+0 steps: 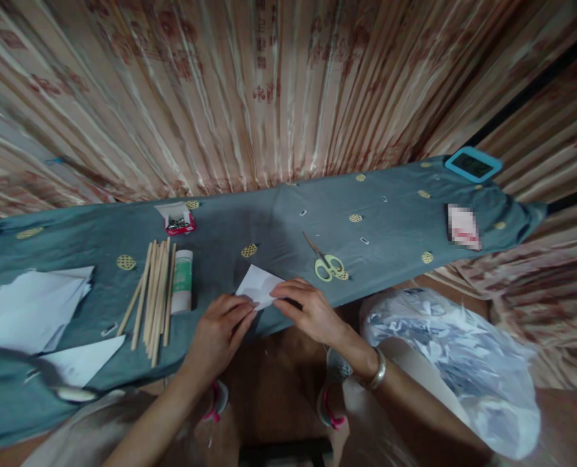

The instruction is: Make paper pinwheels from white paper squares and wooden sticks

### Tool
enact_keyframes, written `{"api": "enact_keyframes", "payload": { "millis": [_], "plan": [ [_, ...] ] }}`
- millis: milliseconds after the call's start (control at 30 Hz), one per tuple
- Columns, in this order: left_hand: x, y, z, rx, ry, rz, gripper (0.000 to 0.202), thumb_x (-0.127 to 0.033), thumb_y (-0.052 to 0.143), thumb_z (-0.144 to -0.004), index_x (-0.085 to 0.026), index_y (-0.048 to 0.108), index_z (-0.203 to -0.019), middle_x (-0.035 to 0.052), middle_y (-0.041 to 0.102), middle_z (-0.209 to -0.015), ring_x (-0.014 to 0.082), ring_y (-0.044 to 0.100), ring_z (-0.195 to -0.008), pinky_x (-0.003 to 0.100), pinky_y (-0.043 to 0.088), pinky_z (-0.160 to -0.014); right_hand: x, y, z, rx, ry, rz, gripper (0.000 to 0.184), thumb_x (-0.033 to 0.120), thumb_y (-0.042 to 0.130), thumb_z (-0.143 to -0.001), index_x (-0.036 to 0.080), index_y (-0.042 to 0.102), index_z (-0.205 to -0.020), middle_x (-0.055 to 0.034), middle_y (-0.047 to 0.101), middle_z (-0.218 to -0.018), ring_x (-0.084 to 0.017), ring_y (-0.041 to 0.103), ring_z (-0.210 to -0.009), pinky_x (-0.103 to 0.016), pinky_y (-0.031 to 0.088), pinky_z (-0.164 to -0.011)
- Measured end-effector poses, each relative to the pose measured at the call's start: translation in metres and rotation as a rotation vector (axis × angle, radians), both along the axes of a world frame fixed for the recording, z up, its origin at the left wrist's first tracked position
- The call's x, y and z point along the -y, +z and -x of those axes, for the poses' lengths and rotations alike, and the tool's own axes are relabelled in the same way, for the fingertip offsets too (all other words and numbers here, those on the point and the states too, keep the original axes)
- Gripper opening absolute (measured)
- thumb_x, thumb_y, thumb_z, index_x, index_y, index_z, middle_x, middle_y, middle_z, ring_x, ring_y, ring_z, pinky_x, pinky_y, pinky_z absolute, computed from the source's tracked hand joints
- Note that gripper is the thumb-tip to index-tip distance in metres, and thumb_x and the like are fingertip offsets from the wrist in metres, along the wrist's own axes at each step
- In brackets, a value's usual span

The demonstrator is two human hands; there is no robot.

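A small piece of white paper (259, 283) lies at the front edge of the cloth-covered table, with creases across it. On its left corner my left hand (220, 329) has thumb and fingers closed. My right hand (312, 310) pinches the right side of the same paper, a silver bangle on that wrist. Beyond my right hand rest scissors (328, 266) with pale green handles. To the left of my left hand lie a green and white glue stick (182, 282) and a bundle of thin wooden sticks (156, 295).
A red box of small metal pieces (184, 228) sits open behind the sticks. White paper sheets (30, 305) are stacked at left. A blue-framed device (473, 164) and a blurred packet (464, 227) lie at right. A clear plastic bag (444, 337) stands beside my leg.
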State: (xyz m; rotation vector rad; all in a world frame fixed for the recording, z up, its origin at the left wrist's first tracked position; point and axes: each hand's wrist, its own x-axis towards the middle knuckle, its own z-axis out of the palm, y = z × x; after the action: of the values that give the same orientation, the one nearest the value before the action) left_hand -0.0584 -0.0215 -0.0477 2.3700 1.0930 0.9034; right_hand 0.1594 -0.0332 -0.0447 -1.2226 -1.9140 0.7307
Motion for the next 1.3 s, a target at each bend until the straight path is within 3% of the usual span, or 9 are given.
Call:
{"api": "enact_keyframes", "payload": {
  "millis": [300,600,900,1067,1167,1300],
  "plan": [
    [0.007,0.005,0.001,-0.041,-0.02,0.081,0.017,-0.027,0.057,-0.092,-0.018,0.071,-0.095,0.0071,0.07,-0.094,0.0195,0.063,-0.089,0.036,0.052,-0.083,0.003,-0.008,-0.003,-0.037,0.008,0.073,0.01,0.027,0.061,-0.089,0.023,0.071,-0.089,-0.005,0.071,-0.1,-0.021,0.065,-0.096,-0.039,0.05,-0.09],
    [0.008,0.007,-0.001,-0.058,-0.028,0.087,0.016,-0.023,0.055,-0.092,-0.017,0.069,-0.091,0.0064,0.069,-0.093,0.0195,0.061,-0.088,0.036,0.051,-0.082,0.003,-0.008,0.005,-0.135,-0.076,0.058,0.009,0.029,0.066,-0.086,0.022,0.071,-0.086,-0.0048,0.073,-0.09,-0.02,0.066,-0.09,-0.039,0.051,-0.085],
    [0.009,0.006,0.001,-0.043,-0.045,0.085,0.013,-0.025,0.063,-0.087,-0.016,0.069,-0.094,0.0077,0.069,-0.096,0.0218,0.062,-0.091,0.038,0.051,-0.082,0.007,-0.005,0.002,-0.045,0.02,0.065,0.004,0.022,0.067,-0.083,0.021,0.068,-0.079,-0.0059,0.07,-0.096,-0.02,0.064,-0.094,-0.038,0.048,-0.088],
    [0.01,0.009,0.0,-0.01,-0.035,0.098,0.023,-0.037,0.063,-0.087,-0.016,0.07,-0.095,0.0083,0.069,-0.094,0.0211,0.062,-0.089,0.037,0.051,-0.08,0.007,0.0,-0.003,-0.04,0.036,0.067,0.008,0.028,0.065,-0.085,0.021,0.069,-0.084,-0.0065,0.071,-0.098,-0.021,0.065,-0.094,-0.039,0.049,-0.088],
    [0.01,0.01,0.0,0.019,-0.012,0.119,0.024,-0.034,0.052,-0.094,-0.016,0.069,-0.091,0.0069,0.068,-0.089,0.0183,0.061,-0.085,0.034,0.051,-0.079,0.001,0.002,-0.015,-0.019,-0.129,0.011,0.014,0.031,0.059,-0.089,0.022,0.07,-0.092,-0.0065,0.072,-0.098,-0.021,0.065,-0.095,-0.039,0.05,-0.088],
    [0.007,0.006,0.001,0.032,0.095,0.054,0.017,-0.028,0.06,-0.09,-0.018,0.067,-0.102,0.0088,0.065,-0.103,0.0216,0.059,-0.098,0.039,0.051,-0.087,-0.011,0.0,-0.04,0.277,-0.42,-0.17,0.026,0.035,0.058,-0.09,0.018,0.068,-0.105,-0.0122,0.07,-0.111,-0.027,0.061,-0.106,-0.044,0.046,-0.096]
  ]
}}
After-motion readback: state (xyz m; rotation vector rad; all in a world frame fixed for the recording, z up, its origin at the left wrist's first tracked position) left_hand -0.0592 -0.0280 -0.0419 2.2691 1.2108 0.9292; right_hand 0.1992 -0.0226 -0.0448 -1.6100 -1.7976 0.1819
